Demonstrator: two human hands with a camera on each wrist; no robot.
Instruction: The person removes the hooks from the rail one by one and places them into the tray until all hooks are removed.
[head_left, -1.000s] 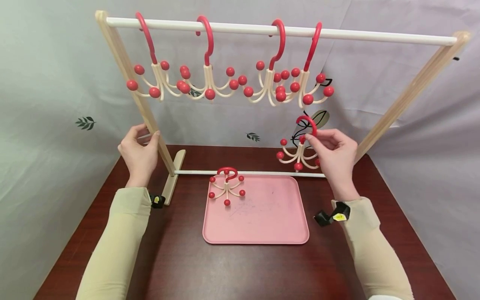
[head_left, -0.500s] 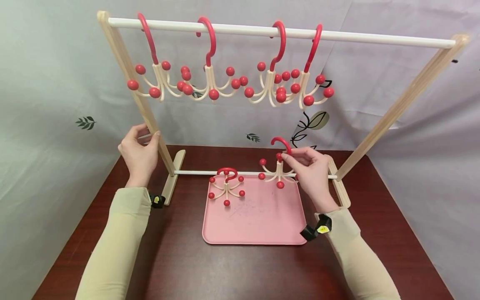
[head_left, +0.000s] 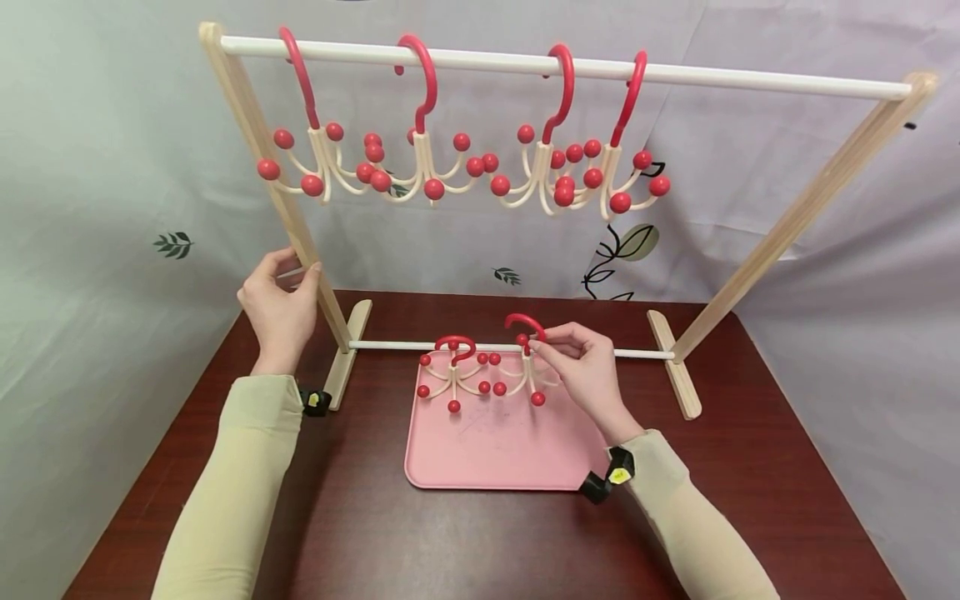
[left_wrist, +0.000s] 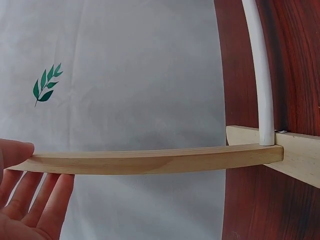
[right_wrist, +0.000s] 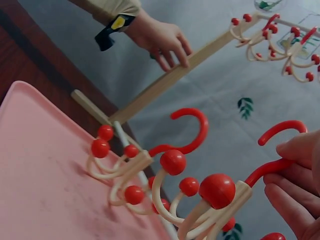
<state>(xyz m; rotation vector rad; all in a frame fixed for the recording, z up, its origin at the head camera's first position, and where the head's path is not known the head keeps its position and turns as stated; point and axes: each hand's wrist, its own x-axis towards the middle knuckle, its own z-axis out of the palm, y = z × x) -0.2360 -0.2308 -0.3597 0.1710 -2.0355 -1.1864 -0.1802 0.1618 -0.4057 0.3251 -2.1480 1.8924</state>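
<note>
My right hand pinches the red hook of a multi-arm hanger, whose cream arms end in red balls; it is over the right part of the pink tray. Another such hanger sits on the tray just to its left. In the right wrist view the held hanger is close to the camera, with thumb and fingers around its hook. At the left, my left hand grips the rack's wooden upright. The left wrist view shows its thumb and fingers on either side of the upright.
Several matching hangers hang from the white top rail of the rack. A lower white rail runs behind the tray between wooden feet. The rack stands on a dark red table before a grey curtain.
My right hand has moved left and down, bringing the hanger from near the right upright to over the tray, beside the other one. The left hand stays on the upright.
</note>
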